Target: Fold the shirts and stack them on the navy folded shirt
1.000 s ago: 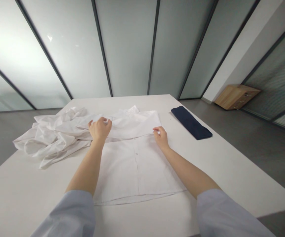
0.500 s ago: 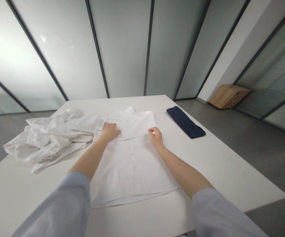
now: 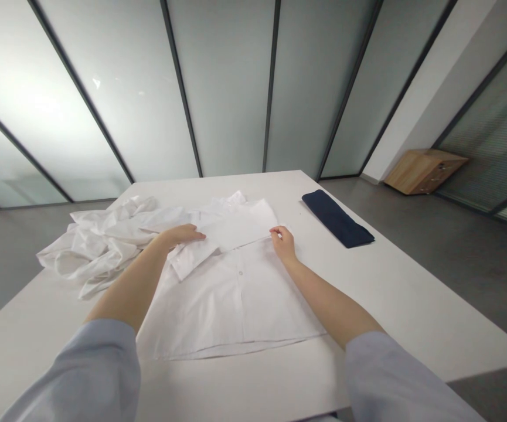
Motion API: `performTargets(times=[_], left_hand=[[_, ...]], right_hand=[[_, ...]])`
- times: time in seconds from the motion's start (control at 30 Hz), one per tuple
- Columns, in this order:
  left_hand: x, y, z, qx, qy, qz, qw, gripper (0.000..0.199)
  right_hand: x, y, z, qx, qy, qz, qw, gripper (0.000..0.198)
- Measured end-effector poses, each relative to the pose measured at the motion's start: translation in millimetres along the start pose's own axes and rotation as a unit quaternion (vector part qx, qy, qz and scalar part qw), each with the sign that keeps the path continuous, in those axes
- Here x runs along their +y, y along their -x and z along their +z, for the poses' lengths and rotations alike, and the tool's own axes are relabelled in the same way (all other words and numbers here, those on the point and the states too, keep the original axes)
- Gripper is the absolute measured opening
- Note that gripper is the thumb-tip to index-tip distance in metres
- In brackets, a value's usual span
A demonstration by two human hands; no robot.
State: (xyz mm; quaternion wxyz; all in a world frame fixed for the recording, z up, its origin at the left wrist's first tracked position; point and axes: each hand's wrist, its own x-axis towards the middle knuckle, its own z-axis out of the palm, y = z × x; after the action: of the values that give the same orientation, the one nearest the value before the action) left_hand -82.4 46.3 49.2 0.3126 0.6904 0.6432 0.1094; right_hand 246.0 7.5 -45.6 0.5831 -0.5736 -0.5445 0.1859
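A white button shirt (image 3: pixel 218 299) lies front up on the table, its collar (image 3: pixel 235 198) at the far end and its hem toward me. My right hand (image 3: pixel 283 242) pinches the shirt's fabric at the right side, where a crease runs across the front. On the left side, my left hand (image 3: pixel 183 234) rests over the shirt with its fingers stretched out. A short sleeve (image 3: pixel 194 258) lies folded across the front just below that hand. What is under my left palm is hidden.
A loose heap of white cloth (image 3: pixel 104 234) lies to the left, close against the shirt. Folded dark navy cloth (image 3: pixel 336 217) sits at the right on the white table (image 3: pixel 394 305). A wooden cabinet (image 3: pixel 424 170) stands on the floor beyond, near frosted glass panels.
My left hand has moved a little left and turned, and the sleeve now shows across the shirt's left front. My right hand keeps its pinch. The view has shifted slightly left.
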Motion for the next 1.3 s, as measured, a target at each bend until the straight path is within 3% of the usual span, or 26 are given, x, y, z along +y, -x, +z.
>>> performTargets(times=[0.07,0.17,0.27,0.37,0.5,0.63,0.77,0.83,0.93,1.03,1.2,1.3], left_hand=[[-2.1,12.4,6.1,-0.084,0.157,0.001,0.984,0.057],[-0.2,24.6,21.9,-0.159,0.36,0.065,0.917,0.064],[-2.4,26.8,39.5,-0.165,0.463,0.11,0.864,0.068],[-13.3,25.9,54.1,-0.168,0.492,0.054,0.852,0.066],[-27.0,32.1,64.6,-0.138,0.547,0.002,0.825,0.06],[-23.6,40.2,65.5,-0.097,0.601,0.007,0.793,0.05],[-12.5,41.1,65.1,-0.096,0.621,-0.02,0.778,0.041],[-10.1,40.3,66.6,-0.111,0.618,-0.029,0.778,0.041],[-11.7,39.9,69.7,-0.134,0.595,-0.019,0.792,0.041],[-14.1,40.2,72.1,-0.124,0.589,0.035,0.798,0.044],[-11.7,39.5,74.7,-0.141,0.569,0.096,0.805,0.056],[-11.9,39.1,75.7,-0.153,0.541,0.092,0.822,0.06]], right_hand=[[1.0,-0.2,0.3,0.003,-0.002,-0.003,1.0,0.018],[3.6,-1.1,0.1,0.009,-0.002,-0.006,1.0,0.018],[6.9,-2.6,-0.8,0.016,0.01,-0.005,1.0,0.018],[10.1,-2.9,-1.3,-0.008,0.03,-0.018,0.999,0.019],[10.4,1.2,-0.6,-0.12,0.083,-0.071,0.987,0.024],[0.6,11.6,1.8,-0.229,0.177,-0.176,0.941,0.037],[-21.5,24.6,16.7,-0.311,0.266,-0.226,0.884,0.075],[-33.8,28.7,29.5,-0.332,0.3,-0.23,0.864,0.083],[-47.1,28.3,44.2,-0.312,0.343,-0.228,0.856,0.062],[-50.7,19.1,41.0,-0.289,0.377,-0.234,0.849,0.034],[-43.6,-9.2,6.8,-0.259,0.41,-0.233,0.843,0.031],[-38.4,-27.1,-7.4,-0.202,0.378,-0.198,0.882,0.032]])
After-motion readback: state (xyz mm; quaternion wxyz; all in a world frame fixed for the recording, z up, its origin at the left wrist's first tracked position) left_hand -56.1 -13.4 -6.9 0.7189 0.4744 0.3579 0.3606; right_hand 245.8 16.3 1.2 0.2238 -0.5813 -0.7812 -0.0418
